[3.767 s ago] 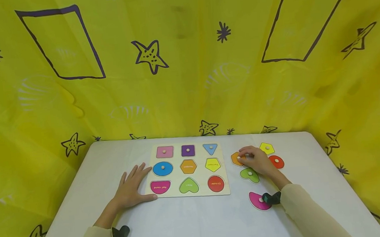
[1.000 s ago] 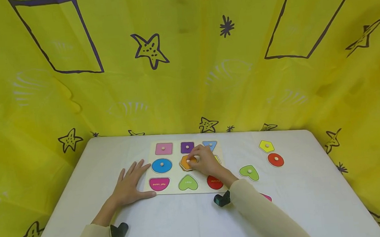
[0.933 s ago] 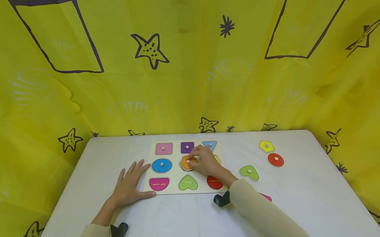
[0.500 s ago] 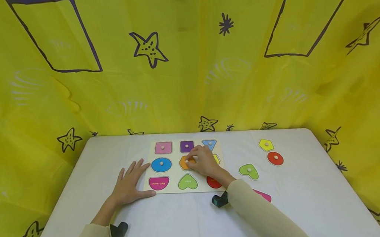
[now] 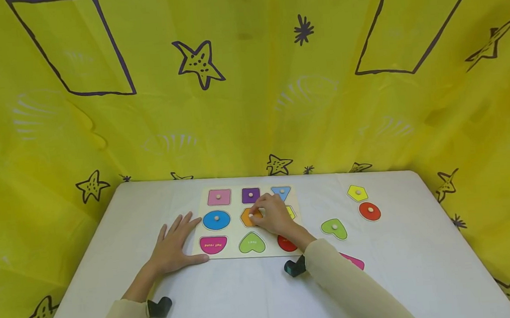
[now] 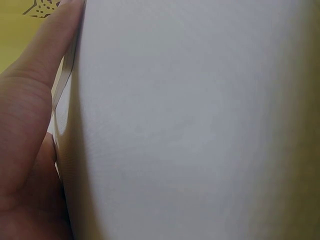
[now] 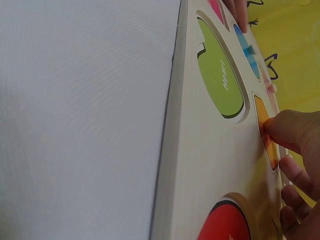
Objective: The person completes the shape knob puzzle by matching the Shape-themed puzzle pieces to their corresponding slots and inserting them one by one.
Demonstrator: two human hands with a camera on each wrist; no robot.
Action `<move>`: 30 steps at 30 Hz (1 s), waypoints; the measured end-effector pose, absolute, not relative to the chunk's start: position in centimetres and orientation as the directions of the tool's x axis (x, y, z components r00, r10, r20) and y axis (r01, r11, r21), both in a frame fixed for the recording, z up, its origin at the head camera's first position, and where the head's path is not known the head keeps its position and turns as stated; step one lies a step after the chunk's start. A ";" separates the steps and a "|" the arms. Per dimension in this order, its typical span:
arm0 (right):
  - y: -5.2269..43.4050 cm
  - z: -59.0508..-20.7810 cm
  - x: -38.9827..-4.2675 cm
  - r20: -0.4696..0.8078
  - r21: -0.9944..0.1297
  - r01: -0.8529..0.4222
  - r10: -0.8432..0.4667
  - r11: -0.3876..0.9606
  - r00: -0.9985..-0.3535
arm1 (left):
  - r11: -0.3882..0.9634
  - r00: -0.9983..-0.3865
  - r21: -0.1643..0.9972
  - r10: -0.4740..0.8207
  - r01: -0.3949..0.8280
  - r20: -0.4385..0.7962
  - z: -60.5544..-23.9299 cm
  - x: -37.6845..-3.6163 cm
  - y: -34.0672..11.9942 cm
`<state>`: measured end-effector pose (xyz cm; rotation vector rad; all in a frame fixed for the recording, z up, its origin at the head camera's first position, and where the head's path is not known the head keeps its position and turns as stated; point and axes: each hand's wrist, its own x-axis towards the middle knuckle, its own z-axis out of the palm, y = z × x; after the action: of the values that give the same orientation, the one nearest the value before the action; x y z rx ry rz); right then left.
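A wooden shape puzzle board [image 5: 268, 250] lies on the white table [image 5: 230, 300]. My right hand [image 5: 257, 213] reaches over the board's middle and pinches the knob of the orange hexagon piece [image 5: 245, 218], which sits in the centre recess. In the right wrist view the thumb [image 7: 292, 131] presses on the orange hexagon [image 7: 262, 116], beside the empty green heart recess [image 7: 222, 75]. My left hand [image 5: 175, 244] lies flat with its fingers spread, touching the board's left edge. The left wrist view shows only the hand's side [image 6: 25, 125] and table.
Loose pieces lie right of the board: a yellow pentagon [image 5: 357, 192], a red circle [image 5: 369, 211], a green heart [image 5: 334, 228] and a pink half round [image 5: 354, 261], partly under my right sleeve. Yellow star-printed cloth [image 5: 249, 79] walls in the table.
My right hand carried the orange hexagon from the table's right side to the board's centre; over the last second it settled flatter into the recess. The left hand stayed still.
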<state>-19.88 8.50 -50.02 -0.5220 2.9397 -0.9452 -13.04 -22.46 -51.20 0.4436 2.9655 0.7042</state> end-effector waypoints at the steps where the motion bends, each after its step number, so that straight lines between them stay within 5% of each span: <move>1: 8.5 -50.0 -19.9 0.089 -0.569 -0.309 -0.316 0.762 -0.945 | 0.854 -0.957 0.449 0.291 0.264 0.007 -51.2 -13.0 -22.5; 30: 8.7 -49.9 -19.6 0.104 -0.575 -0.331 -0.334 0.748 -0.937 | 0.856 -0.957 0.445 0.290 0.265 0.013 -51.2 -13.0 -22.5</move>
<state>-19.64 8.66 -49.94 -0.5575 2.9324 -0.9624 -12.95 -22.51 -51.22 0.4449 2.9740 0.7005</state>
